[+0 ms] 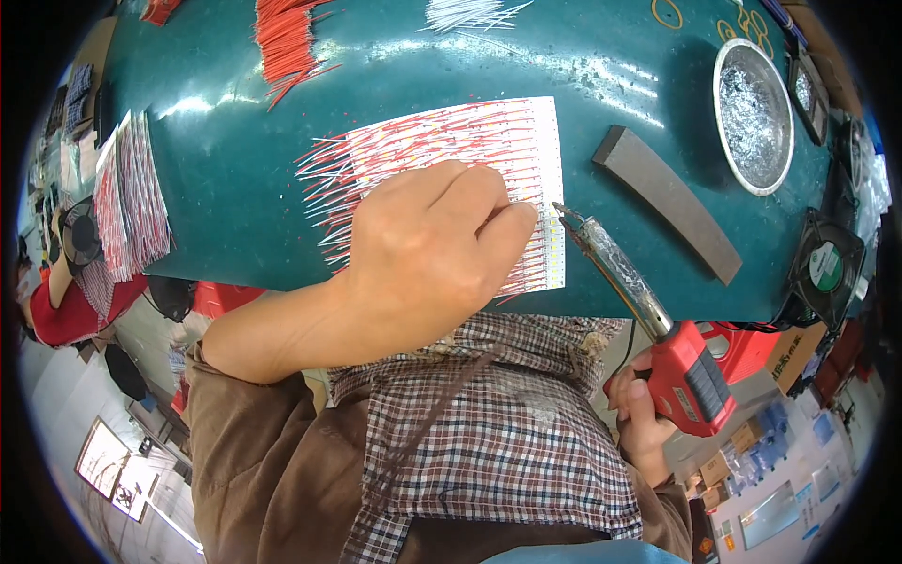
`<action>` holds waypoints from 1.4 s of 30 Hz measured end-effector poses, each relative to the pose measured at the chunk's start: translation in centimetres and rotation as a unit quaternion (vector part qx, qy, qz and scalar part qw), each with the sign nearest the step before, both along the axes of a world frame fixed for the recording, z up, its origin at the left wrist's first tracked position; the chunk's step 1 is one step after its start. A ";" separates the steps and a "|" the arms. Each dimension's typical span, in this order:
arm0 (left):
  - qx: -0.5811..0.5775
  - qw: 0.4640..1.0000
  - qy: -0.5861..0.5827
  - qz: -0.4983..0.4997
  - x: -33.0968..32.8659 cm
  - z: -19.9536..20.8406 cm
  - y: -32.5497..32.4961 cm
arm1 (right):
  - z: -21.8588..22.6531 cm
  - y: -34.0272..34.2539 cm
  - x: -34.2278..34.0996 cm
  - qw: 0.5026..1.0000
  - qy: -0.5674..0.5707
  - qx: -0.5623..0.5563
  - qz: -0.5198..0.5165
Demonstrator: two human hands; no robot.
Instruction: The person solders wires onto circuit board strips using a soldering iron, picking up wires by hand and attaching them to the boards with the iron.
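Observation:
My left hand (pixel 432 240) lies over a white LED circuit board (pixel 548 141), its fingers curled down toward the board. Thumb and forefinger are pinched together near the right-hand rows; whatever is between them is hidden. Many red and white wires (pixel 413 141) run leftward off the board in rows. Below the table's near edge, my right hand (pixel 644 409) is wrapped round the red handle of a soldering gun (pixel 691 381). Its metal barrel slants up and left, and the tip is at the board's right edge, just right of my left thumb.
Right of the board lies a dark grey bar (pixel 667 202). Beyond it stands a round metal bowl (pixel 754 117) of silvery bits, with a small fan (pixel 825 265) nearer me. Red wires (pixel 285 42), white wires (pixel 470 14) and a wired bundle (pixel 133 202) lie around. Another person (pixel 70 305) sits left.

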State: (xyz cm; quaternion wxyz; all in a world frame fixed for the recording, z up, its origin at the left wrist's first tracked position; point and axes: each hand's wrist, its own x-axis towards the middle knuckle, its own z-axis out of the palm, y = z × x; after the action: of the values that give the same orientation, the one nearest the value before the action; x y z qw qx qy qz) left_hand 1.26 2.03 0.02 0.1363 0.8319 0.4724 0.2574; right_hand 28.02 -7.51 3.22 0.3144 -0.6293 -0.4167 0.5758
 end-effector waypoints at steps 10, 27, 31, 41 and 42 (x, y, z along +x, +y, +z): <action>0.008 1.000 -0.020 -0.008 0.0 -0.3 -0.2 | -0.7 -0.6 1.1 0.998 -0.043 0.022 0.045; -0.012 1.000 -0.008 -0.002 0.0 0.3 -0.1 | -0.5 -0.5 0.9 0.998 -0.039 0.022 0.043; -0.010 1.000 -0.005 0.000 0.1 0.0 -0.1 | -0.6 -0.6 0.7 0.999 -0.044 0.011 0.026; -0.017 1.000 -0.007 -0.008 -0.1 0.0 -0.2 | -0.6 -0.5 1.1 0.997 -0.047 0.040 0.056; -0.018 1.000 -0.014 -0.006 -0.1 0.0 -0.2 | -0.7 -0.6 1.1 0.997 -0.045 0.030 0.048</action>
State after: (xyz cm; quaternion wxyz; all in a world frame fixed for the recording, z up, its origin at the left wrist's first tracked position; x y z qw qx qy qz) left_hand 1.17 1.87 0.00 0.1598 0.8283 0.4700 0.2598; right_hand 29.08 -8.12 2.53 0.2865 -0.6239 -0.4769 0.5488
